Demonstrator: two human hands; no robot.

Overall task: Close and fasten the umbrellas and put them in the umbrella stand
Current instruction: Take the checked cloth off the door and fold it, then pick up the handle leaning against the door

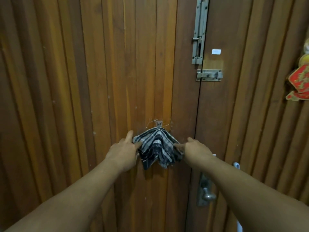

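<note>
Hanging just below centre of the frame: a folded plaid umbrella (157,148), dark blue and grey check, canopy bunched and drooping in loose folds from a small clear hook (158,123) stuck on a wooden double door (83,81). Flanked on both sides by bare forearms reaching in from the lower corners. At the canopy's left edge, left hand (122,152), thumb raised along the upper fabric edge, fingers hidden behind or within the folds; touching the cloth, but cannot tell whether gripping it. At the canopy's right edge, right hand (197,150), index finger pressed onto the fabric, thumb lifted above it, remaining fingers curled under and out of sight; grip likewise impossible to tell. Umbrella strap and handle not visible. Upper right of the frame: a tall vertical metal bolt (199,30) along the door seam, with a smaller horizontal latch (209,75) beneath it. Lower right: a metal door knob (208,195) on a plate. Far right edge: a red and gold ornament (300,82) on the neighbouring panel.
</note>
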